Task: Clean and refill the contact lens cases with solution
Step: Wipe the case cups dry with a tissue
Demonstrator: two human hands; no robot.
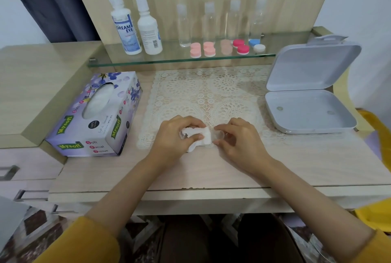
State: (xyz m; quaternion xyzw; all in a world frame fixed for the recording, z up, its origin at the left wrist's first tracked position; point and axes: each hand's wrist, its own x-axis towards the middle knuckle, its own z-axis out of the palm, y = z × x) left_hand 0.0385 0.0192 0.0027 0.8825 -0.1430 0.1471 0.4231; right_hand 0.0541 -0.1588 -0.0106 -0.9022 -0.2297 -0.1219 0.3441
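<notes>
My left hand [177,135] grips a crumpled white tissue [201,137] over the lace mat, near the table's front. My right hand [239,137] pinches a small clear lens case [220,135] whose end touches the tissue. On the glass shelf [148,61] at the back stand two white solution bottles [127,27] [149,29]. Beside them lie several capped lens cases in pale pink [195,50], salmon [209,48], beige [226,46], magenta [241,46] and blue-white [257,45].
A floral tissue box [95,118] lies left of the lace mat [203,97]. An open grey plastic box [306,110] sits at the right. Several clear empty bottles [220,21] line the shelf's back. Drawers with handles are at the lower left.
</notes>
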